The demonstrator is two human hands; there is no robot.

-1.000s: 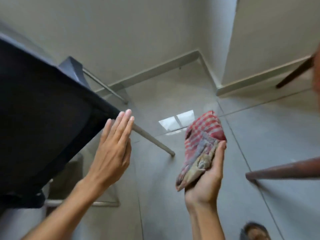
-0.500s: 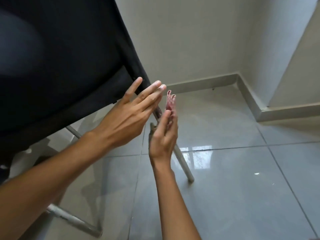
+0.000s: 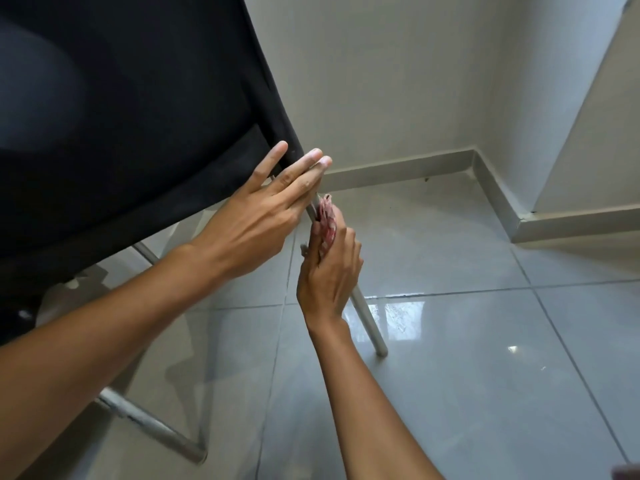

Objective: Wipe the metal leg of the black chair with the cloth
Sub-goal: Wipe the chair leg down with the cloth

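Observation:
The black chair (image 3: 121,109) fills the upper left, tilted over the floor. Its metal leg (image 3: 369,322) slants down from the seat corner to the tiles. My right hand (image 3: 330,268) is wrapped around the upper part of that leg with the red checked cloth (image 3: 327,220) pressed against the metal; only a small fold of cloth shows above my fingers. My left hand (image 3: 266,216) lies flat with fingers extended against the chair's corner, just above the cloth, where the leg meets the seat.
A second metal leg (image 3: 152,427) runs along the floor at the lower left. Glossy grey tiles (image 3: 485,375) cover the floor. A white wall with a skirting board (image 3: 398,169) forms a corner behind the chair.
My right hand has closed round the leg with the cloth, a little lower than before. My left hand has settled on the chair's corner. A second ago the cloth was held free in the air.

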